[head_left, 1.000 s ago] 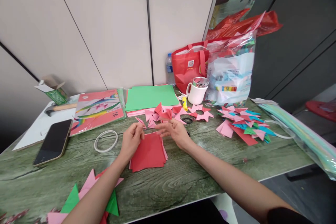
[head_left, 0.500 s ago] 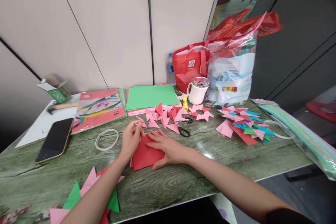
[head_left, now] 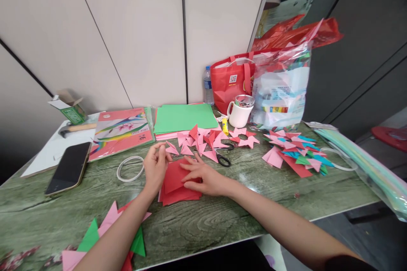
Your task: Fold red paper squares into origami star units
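A small stack of red square paper (head_left: 178, 190) lies on the table before me, its sheets slightly out of line, with a little pink showing at the left edge. My right hand (head_left: 203, 178) rests over the stack's right side, fingers stretched out and apart. At the stack's upper left, my left hand (head_left: 155, 167) is closed, thumb and fingertips pinched together. Anything between those fingertips is too small or hidden to make out. Just beyond the hands are folded pink and red paper pieces (head_left: 199, 139) and black-handled scissors (head_left: 224, 160).
Behind are green sheets (head_left: 186, 117), a glue stick (head_left: 224, 127), a white mug (head_left: 241, 114) and a red bag (head_left: 230, 78). A white ring (head_left: 129, 169) and phone (head_left: 68, 167) lie left. Folded paper (head_left: 110, 220) sits under my left forearm; more paper shapes (head_left: 295, 150) lie right.
My left hand has moved slightly left and up, off the stack's top edge. My right hand's fingers have lifted and bunched a little, and the top red sheet has shifted out of line.
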Motion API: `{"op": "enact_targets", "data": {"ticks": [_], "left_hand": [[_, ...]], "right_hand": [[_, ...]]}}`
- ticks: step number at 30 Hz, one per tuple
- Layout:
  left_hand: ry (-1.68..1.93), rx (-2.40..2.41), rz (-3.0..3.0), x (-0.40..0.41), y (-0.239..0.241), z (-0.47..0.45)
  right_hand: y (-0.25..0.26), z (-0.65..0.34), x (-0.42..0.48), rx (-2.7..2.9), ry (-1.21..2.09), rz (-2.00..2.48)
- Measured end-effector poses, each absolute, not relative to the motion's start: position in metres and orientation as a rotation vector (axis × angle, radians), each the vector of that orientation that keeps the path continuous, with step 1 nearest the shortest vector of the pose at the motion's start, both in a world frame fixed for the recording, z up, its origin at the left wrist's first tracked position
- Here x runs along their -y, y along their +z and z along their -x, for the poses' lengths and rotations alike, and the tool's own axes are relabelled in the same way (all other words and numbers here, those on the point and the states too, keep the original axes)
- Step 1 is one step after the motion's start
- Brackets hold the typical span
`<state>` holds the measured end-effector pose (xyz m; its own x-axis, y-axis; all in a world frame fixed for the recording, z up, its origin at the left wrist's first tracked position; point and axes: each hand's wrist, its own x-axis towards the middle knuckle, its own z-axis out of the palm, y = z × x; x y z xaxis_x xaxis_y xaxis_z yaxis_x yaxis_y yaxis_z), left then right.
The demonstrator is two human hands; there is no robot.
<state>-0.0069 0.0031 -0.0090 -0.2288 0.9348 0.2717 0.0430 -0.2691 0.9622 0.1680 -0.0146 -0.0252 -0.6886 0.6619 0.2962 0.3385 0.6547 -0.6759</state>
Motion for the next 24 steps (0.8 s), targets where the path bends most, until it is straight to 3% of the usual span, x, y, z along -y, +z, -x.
{"op": "enact_targets", "data": {"ticks": [14,19,24], "left_hand": [[1.782,-1.262,-1.382,0.000,-0.006,0.006],[1.468,-1.249,-1.555,0.005,-0.010,0.004],[1.172,-1.019,-1.451,0.006,-0.012,-0.004]], "right_hand": [[-0.025,-0.168,0.007,1.893,0.307,0.710],[-0.016,-0.175,0.005,1.543,0.230,0.852],[-0.014,-0.173,0.010,1.571,0.313,0.793]]}}
